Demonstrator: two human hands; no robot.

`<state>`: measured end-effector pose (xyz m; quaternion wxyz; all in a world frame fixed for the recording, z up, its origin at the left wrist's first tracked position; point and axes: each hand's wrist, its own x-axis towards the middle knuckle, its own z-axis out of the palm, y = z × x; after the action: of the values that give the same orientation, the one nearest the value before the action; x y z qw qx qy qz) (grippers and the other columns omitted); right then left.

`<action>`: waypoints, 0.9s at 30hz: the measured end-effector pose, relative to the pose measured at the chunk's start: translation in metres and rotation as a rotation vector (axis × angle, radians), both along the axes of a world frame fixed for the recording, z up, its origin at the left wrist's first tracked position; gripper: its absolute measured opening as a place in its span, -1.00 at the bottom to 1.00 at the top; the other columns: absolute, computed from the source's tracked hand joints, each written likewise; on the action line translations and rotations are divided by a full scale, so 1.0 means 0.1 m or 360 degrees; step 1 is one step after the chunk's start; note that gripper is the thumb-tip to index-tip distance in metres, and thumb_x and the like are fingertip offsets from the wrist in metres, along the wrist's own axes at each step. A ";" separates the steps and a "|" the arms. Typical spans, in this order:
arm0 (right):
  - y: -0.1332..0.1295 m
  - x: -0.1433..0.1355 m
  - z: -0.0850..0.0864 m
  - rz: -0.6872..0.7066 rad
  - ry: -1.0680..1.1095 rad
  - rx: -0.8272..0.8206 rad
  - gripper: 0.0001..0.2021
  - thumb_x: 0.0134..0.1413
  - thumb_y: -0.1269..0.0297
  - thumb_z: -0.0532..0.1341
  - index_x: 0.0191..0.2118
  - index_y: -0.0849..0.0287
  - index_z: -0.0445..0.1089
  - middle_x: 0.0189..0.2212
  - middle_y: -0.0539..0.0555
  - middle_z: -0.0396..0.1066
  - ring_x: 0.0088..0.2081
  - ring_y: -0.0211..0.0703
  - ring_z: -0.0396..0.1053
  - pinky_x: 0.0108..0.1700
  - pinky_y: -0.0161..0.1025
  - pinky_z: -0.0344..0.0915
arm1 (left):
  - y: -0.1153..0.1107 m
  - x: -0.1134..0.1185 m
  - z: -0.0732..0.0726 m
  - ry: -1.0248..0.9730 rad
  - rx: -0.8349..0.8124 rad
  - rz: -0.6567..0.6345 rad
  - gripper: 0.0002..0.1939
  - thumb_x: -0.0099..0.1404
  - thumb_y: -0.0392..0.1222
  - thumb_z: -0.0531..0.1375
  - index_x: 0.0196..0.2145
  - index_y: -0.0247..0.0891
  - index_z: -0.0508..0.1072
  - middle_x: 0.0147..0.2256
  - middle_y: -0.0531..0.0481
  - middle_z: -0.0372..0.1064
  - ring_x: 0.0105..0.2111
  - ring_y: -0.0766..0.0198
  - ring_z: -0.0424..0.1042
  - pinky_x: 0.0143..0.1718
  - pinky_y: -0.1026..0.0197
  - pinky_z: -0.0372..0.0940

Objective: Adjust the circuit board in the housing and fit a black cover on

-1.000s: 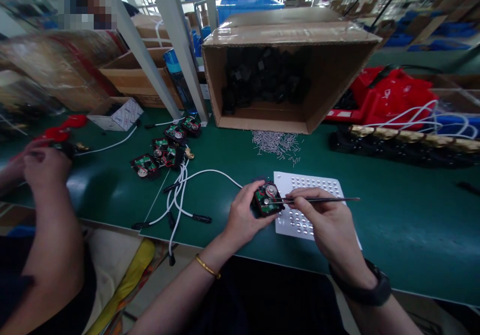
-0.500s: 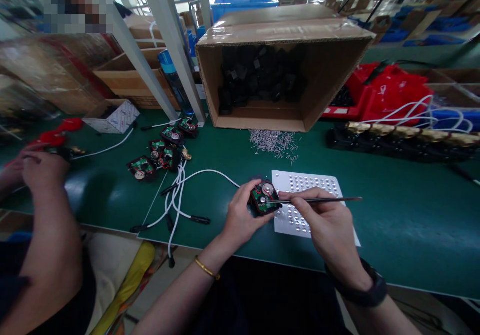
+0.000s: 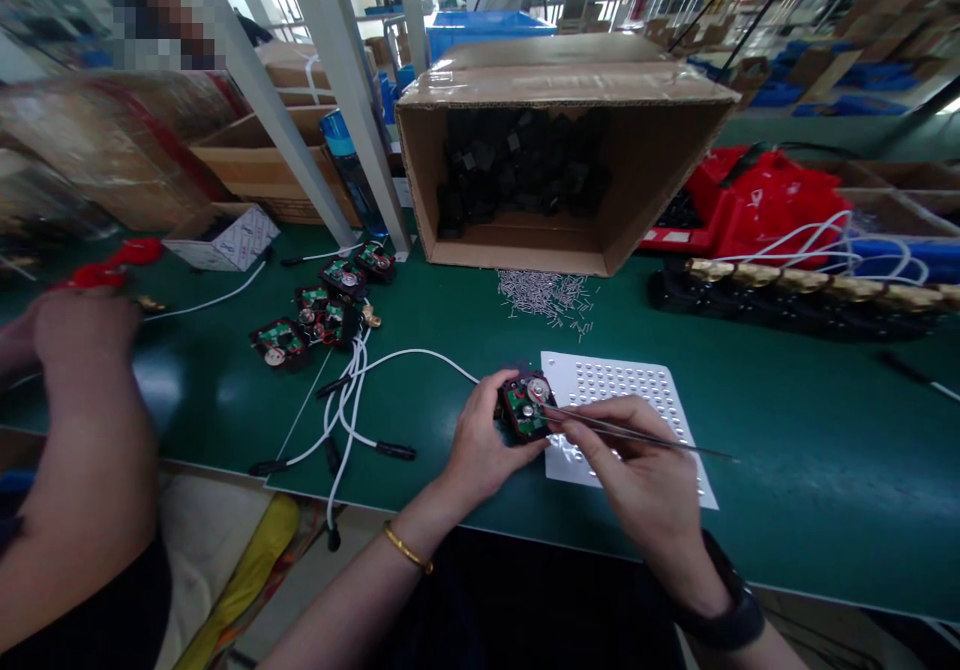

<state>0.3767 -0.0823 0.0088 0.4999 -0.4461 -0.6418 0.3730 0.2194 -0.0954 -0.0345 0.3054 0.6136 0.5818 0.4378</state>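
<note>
My left hand [image 3: 481, 438] is closed around the edge of a small black housing with a green circuit board [image 3: 520, 422] inside. A round metal disc and red wires show on the board, and a white cable [image 3: 420, 352] leads off from it to the left. Tweezers [image 3: 637, 435] are pinched in my right hand [image 3: 649, 475], their tips at the board near a small shiny round part. Beneath my right hand lies a white sheet [image 3: 574, 465] bearing rows of small silvery domes.
Several similar board housings [image 3: 277, 342] with white cables lie to the left. A pile of small screws or pins [image 3: 544, 295] sits before an open cardboard box [image 3: 517, 250] of black parts. At right are black units with brass fittings [image 3: 795, 295]. A co-worker's arm [image 3: 94, 380] is at far left.
My right hand has shifted slightly, and the tweezers now slope down to the right, their two arms visible apart. My left hand still holds the housing. The view has tilted slightly.
</note>
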 end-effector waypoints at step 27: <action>-0.07 -0.11 -0.38 -0.0409 -0.0688 0.0826 -0.80 0.07 0.46 0.19 -0.17 0.10 0.43 -0.25 0.11 0.51 -0.29 -0.03 0.50 -0.27 -0.13 0.47 | 0.15 0.26 0.10 0.0095 0.0080 0.0079 -0.43 0.00 -0.26 0.26 -0.02 -0.17 0.22 -0.09 -0.06 0.32 -0.09 0.12 0.32 -0.03 0.07 0.24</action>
<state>0.3659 -0.0896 -0.0289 0.4921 -0.4498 -0.7447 0.0288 0.2452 -0.0809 -0.0244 0.2615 0.6192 0.5945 0.4413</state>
